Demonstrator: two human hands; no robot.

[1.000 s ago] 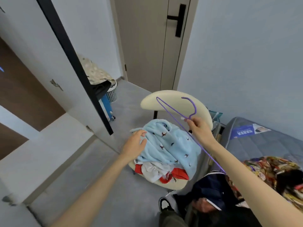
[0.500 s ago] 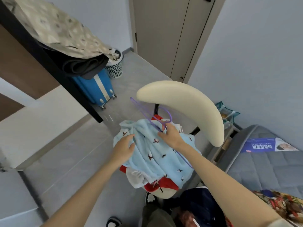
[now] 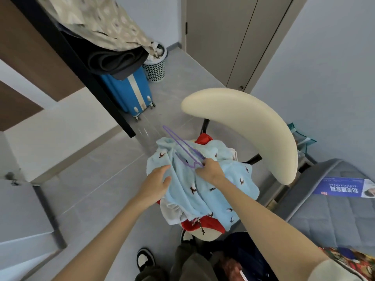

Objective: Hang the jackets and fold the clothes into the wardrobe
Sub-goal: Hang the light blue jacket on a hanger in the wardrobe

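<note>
Your right hand (image 3: pixel 211 172) sits at the centre of the frame, its fingers curled and pinching the purple hanger (image 3: pixel 182 148) at the hooked end. The hanger's thin frame runs up and to the left from your grip, lying across the top of the light blue garment (image 3: pixel 203 189). You cannot tell whether the same fingers also catch the fabric beneath.

Your left hand (image 3: pixel 157 184) is just left of the right one. Its fingers are nearly straight and the thumb is spread, and it rests against the left edge of the light blue garment without closing round it.

That garment, printed with small dark birds, tops a heap on the chair seat. A white garment (image 3: pixel 172 211) and a red garment (image 3: pixel 211 226) show under it at the lower edge. The chair's cream backrest (image 3: pixel 253 126) curves above and to the right of the heap.

In the upper left of the frame, a patterned cloth (image 3: pixel 105 25) and a dark garment (image 3: pixel 115 59) lie over a blue suitcase (image 3: pixel 129 92). A mesh basket (image 3: pixel 156 67) stands just beside it. A grey mattress (image 3: pixel 334 216) fills the lower right, and one shoe (image 3: pixel 145 258) shows at the bottom edge.
</note>
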